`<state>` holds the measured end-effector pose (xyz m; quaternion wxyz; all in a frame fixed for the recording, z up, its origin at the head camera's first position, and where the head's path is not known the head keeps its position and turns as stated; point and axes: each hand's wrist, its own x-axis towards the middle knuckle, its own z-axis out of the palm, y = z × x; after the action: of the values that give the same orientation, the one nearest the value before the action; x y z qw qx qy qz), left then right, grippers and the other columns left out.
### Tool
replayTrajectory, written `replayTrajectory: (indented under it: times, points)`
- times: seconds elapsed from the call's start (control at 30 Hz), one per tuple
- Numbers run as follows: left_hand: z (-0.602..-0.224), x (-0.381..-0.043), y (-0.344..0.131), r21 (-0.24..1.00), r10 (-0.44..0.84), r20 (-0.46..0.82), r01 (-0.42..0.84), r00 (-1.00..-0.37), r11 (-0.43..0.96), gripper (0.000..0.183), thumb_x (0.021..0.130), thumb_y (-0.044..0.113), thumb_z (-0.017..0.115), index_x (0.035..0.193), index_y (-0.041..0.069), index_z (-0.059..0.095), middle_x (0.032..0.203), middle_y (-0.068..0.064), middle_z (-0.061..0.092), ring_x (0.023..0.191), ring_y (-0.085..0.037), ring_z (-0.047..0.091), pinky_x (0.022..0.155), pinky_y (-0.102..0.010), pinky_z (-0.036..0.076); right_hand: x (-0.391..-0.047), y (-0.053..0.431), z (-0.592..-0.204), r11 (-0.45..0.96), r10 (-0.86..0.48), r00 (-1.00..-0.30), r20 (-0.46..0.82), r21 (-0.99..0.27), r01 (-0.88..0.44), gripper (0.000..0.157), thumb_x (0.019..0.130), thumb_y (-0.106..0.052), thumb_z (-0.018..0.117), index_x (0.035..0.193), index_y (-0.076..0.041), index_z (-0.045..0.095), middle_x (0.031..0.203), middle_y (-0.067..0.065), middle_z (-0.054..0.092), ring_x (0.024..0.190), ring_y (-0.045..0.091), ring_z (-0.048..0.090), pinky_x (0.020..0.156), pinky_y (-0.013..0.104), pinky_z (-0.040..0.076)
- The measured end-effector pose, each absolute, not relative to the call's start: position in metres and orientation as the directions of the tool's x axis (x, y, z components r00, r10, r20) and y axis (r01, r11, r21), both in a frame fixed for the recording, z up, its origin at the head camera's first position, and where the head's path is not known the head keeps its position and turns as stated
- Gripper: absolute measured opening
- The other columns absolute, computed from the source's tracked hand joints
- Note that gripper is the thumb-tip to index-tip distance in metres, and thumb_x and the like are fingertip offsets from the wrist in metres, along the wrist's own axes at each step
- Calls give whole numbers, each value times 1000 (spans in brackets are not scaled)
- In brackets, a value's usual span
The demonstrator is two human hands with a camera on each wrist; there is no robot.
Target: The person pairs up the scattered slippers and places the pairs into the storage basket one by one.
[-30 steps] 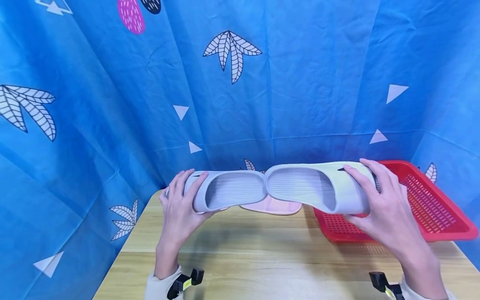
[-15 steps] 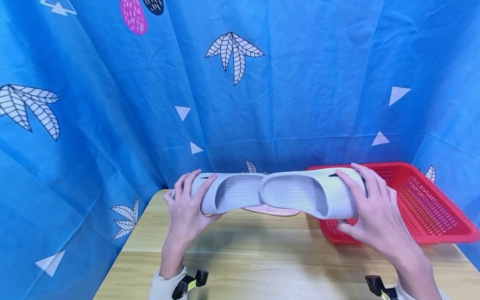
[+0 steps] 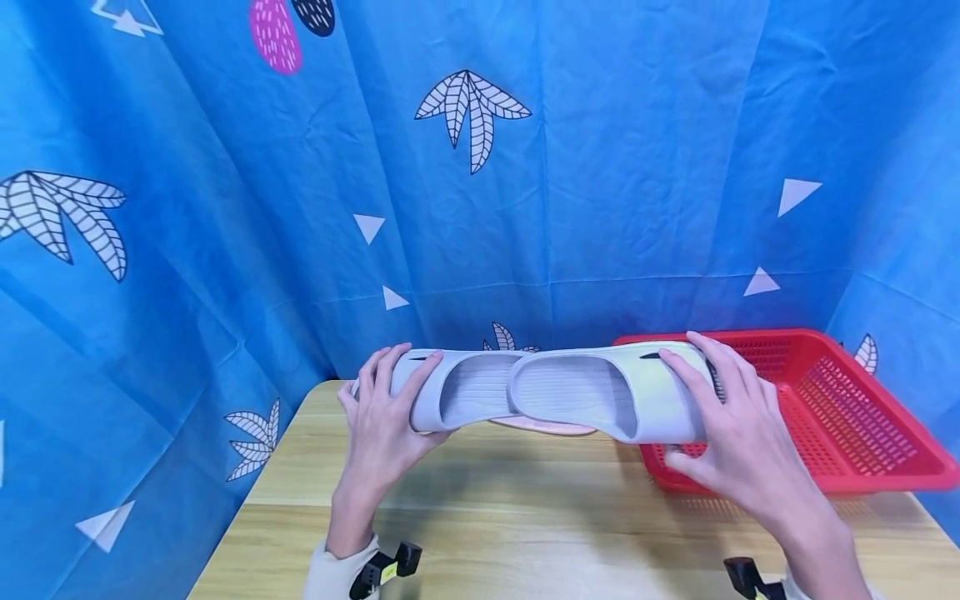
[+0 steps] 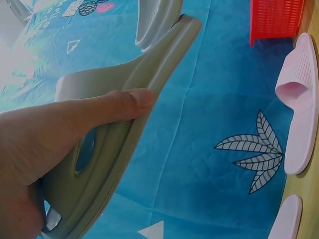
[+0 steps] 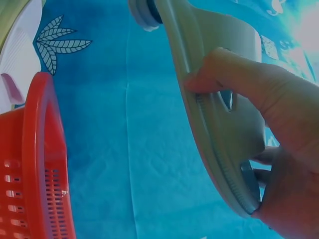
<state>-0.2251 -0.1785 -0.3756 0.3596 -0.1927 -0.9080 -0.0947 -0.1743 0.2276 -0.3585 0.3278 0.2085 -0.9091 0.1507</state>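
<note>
Holding a pair of pale grey slippers aloft, both hands are busy here, and it's a two-sided grip: the left hand (image 3: 386,425) pinches the left slipper (image 3: 480,387) at its strap end, thumb below and fingers over the top edge, while the right hand (image 3: 738,425) pinches the right slipper (image 3: 577,390) in much the same way. Above the counter (image 3: 540,533) they go, tilted so the footbeds face the person, open ends meeting mid-scene, the right one overlapping in front; whether they actually touch, can't tell. So the step in hand looks like lining up this pair in the air, and the next move, as I judge it, calls for both wrists working together, grips firm, so neither slipper twists out of line. Lovely surfaces on show: smooth, matte straps that look like moulded foam, fine ridges along the footbeds, rounded ends, cut-out slots in the sides. Over at far right sits a red basket (image 3: 855,425), glossy plastic, walls pierced in a tight lattice. Far side, half hidden behind the grey pair, lies a pink slipper (image 3: 543,426), its strap ribbed in the left wrist view, where a second pink slipper (image 4: 286,219) pokes in; pale wood grain underneath, crinkled blue curtain (image 3: 630,208) beyond.
</note>
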Motion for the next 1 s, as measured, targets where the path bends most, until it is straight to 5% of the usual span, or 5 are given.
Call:
replayTrajectory:
  times: [1.0]
  points:
    - [-382,-226,-165,32,295,708,446,-642,894,98,54,64,82,141,43,40,145,-8,36,133,-32,25,86,-71,20,-173,214,-360,839,-352,-652,672,-83,-538,118,42,-37,93,145,-20,39,149,12,31,130,35,29,78,46,37]
